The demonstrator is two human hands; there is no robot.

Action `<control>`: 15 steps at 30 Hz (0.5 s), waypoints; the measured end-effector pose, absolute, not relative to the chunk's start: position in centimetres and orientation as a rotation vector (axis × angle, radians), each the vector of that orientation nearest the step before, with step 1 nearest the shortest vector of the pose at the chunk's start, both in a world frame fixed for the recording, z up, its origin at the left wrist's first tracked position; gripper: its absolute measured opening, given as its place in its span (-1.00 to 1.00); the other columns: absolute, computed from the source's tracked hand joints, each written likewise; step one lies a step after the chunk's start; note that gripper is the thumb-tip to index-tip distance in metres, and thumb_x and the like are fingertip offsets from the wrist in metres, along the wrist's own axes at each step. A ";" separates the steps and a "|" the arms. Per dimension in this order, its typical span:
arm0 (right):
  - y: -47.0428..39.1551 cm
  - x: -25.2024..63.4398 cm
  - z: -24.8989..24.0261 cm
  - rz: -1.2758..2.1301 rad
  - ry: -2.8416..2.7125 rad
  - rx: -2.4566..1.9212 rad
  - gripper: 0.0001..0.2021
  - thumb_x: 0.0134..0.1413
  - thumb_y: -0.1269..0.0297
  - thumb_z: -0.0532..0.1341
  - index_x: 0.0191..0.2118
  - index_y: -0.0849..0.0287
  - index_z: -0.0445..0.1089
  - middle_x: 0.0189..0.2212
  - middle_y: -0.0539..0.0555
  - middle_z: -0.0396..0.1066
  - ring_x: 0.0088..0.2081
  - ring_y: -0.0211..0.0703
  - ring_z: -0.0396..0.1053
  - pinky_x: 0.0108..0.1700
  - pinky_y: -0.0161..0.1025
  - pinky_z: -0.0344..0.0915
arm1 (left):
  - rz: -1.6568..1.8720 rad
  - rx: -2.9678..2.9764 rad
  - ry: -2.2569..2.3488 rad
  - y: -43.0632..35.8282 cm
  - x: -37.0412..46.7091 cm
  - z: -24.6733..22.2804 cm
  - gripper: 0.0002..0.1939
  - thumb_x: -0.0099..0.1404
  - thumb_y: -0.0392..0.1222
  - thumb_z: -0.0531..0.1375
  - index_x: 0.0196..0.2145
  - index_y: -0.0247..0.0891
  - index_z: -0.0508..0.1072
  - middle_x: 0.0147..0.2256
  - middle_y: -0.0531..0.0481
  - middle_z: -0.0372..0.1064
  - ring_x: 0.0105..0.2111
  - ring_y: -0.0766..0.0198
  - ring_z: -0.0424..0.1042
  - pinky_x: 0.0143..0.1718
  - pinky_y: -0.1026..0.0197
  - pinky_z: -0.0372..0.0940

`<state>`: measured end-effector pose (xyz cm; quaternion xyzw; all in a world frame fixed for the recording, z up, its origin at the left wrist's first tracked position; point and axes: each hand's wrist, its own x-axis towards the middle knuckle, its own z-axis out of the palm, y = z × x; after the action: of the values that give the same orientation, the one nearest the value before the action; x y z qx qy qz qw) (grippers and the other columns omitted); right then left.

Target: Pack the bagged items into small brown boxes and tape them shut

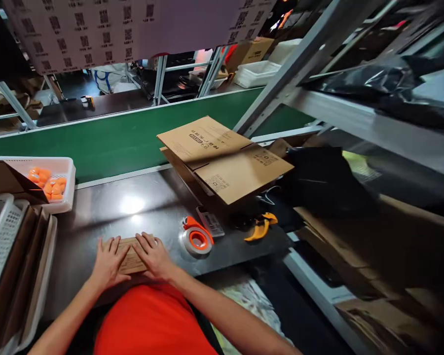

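Observation:
A small brown cardboard box (132, 262) with printed text lies on the dark table by its near edge. Across its left end rests my left hand (109, 262), fingers spread out. My right hand (153, 257) lies on the right end in the same way, fingers stretched and apart. Both palms press on the box rather than wrap round it. To the right of my right hand is an orange tape dispenser (188, 223) with a roll of tape (197, 241). A grey handheld device (210, 222) lies just behind that roll.
Folded cardboard cartons (222, 153) stand at the table's back right. A yellow-handled tool (261, 228) lies near the right end. On the left are a white bin (72, 180) of orange items and a white basket (0, 236) with cardboard. A metal frame (292, 69) slants on the right.

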<state>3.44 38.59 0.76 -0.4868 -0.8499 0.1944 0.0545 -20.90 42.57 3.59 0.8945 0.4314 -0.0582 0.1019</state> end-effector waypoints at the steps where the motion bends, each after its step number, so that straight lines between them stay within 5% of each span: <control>1: 38.1 3.4 0.6 0.593 -2.563 -1.479 0.04 0.05 -0.02 0.44 0.54 0.21 0.02 0.55 0.48 -0.13 0.53 0.52 -0.16 0.39 0.48 -0.03 | -0.178 2.644 1.257 42.4 -21.1 3.5 0.02 0.12 0.47 0.37 0.44 0.10 0.27 0.48 -0.29 0.09 0.42 -0.39 0.13 0.40 -0.64 -0.25; 4: 37.5 5.1 0.4 0.651 -2.473 -1.451 -0.11 0.16 -0.12 0.35 0.51 0.09 0.13 0.54 0.36 -0.01 0.52 0.37 -0.07 0.42 0.40 -0.02 | -0.232 2.625 1.270 41.9 -21.3 3.6 0.05 0.09 0.39 0.44 0.46 0.21 0.21 0.49 -0.28 0.08 0.42 -0.44 0.11 0.34 -0.73 -0.26; 7: 38.1 10.4 0.4 0.539 -2.160 -1.876 -0.37 0.34 0.01 0.21 0.43 0.07 0.26 0.45 0.25 0.23 0.49 0.13 0.08 0.45 0.16 0.02 | -0.287 2.584 1.281 41.9 -20.9 4.2 0.11 0.00 0.38 0.50 0.44 0.19 0.24 0.48 -0.31 0.09 0.41 -0.49 0.10 0.32 -0.70 -0.14; 12: 38.5 19.3 -0.3 0.327 -1.625 -2.583 -0.47 0.18 0.45 0.16 0.25 0.55 0.33 0.15 0.65 0.44 0.20 0.37 0.41 0.19 0.17 0.29 | -0.245 2.581 1.173 42.7 -21.3 4.0 0.20 -0.04 0.48 0.47 0.47 0.14 0.20 0.48 -0.38 0.05 0.40 -0.52 0.10 0.32 -0.65 -0.07; 15: 37.7 20.2 -0.6 0.363 -1.657 -2.645 -0.70 0.12 0.49 0.16 -0.04 0.40 0.47 -0.11 0.48 0.57 0.00 0.26 0.51 0.05 0.05 0.35 | -0.205 2.616 1.005 42.7 -21.8 2.7 0.19 0.00 0.51 0.42 0.49 0.15 0.16 0.50 -0.38 0.02 0.41 -0.53 0.09 0.32 -0.68 -0.11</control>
<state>20.23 37.75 -0.61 -0.8417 -0.5274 0.1156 -0.0002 -21.78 42.73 2.72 0.9182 0.3527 -0.0719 0.1653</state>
